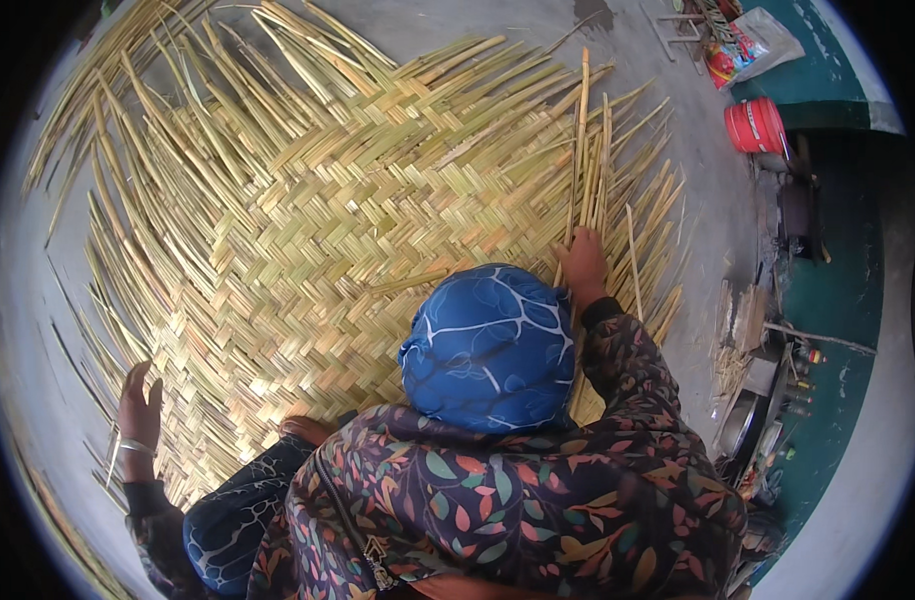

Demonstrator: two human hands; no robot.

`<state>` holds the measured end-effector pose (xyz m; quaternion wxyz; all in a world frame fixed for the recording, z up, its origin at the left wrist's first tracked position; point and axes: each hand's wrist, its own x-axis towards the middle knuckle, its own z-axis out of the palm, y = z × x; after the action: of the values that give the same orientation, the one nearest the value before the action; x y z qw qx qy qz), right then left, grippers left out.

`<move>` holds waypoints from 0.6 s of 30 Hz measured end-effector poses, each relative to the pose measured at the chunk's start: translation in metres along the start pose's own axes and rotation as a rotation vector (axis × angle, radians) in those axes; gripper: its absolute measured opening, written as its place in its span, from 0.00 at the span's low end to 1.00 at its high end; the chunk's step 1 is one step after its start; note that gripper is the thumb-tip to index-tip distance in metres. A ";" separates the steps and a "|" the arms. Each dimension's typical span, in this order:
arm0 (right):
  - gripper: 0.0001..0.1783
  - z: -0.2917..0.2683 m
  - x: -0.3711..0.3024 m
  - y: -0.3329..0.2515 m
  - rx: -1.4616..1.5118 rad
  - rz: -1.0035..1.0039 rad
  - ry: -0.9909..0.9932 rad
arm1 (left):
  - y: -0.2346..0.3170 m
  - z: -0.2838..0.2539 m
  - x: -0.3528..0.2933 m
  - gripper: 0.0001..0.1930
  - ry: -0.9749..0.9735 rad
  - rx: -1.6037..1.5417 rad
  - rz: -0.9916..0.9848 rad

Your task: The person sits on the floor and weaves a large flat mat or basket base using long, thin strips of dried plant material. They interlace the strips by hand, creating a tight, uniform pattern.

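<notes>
- Herringbone-woven mat of flat yellow-green stalks [378, 230] lies across the centre and upper left of the frame on a grey floor [658, 50], its long unwoven ends fanning out at the top, left and right.
- Left hand [141, 415], at the lower left of the frame, is raised by the mat's left edge, fingers extended upward and thumb apart from them; it holds nothing that shows. A pale thin bangle [136, 445] rings the wrist, and the forearm rises from the lower edge in a dark sleeve.
- Right hand [584, 262], right of centre, reaches up the frame with the elbow bent outward. Its fingers are curled in at the lower ends of long, upright straw-coloured stalks [583, 140]; their undersides are hidden, so I cannot tell whether they grip a stalk or only press against it.
- Blue head covering with white branching lines [490, 345] hides the mat's lower right part and some stalks below the right hand.
- Dark jacket printed with coloured leaves [518, 490] fills the lower centre and is cut off at the bottom edge; a bare foot [306, 430] shows only partly beside it.
- Small items along the right side, below a red bucket [755, 126], are too cluttered and dim to make out.
</notes>
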<state>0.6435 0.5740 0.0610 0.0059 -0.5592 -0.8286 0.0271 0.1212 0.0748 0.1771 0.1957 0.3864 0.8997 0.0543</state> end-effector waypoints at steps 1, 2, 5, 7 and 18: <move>0.21 0.001 0.003 0.000 0.008 0.040 -0.020 | 0.002 -0.008 0.007 0.17 0.000 0.002 0.019; 0.20 0.003 0.005 0.001 -0.022 0.014 -0.033 | 0.010 -0.016 0.014 0.17 -0.005 0.019 0.031; 0.18 0.010 0.014 0.020 -0.007 0.010 -0.147 | 0.061 -0.022 0.035 0.17 -0.019 0.027 0.114; 0.15 0.021 0.027 0.043 0.184 0.091 -0.317 | 0.090 -0.015 0.045 0.18 -0.061 0.007 0.188; 0.08 -0.016 0.027 0.050 1.017 0.423 -0.469 | 0.075 0.033 0.040 0.18 -0.394 0.010 0.139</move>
<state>0.6804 0.6179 0.0738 0.0843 -0.6181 -0.5616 0.5436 0.1600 0.1541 0.1537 0.3618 0.4518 0.8153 -0.0134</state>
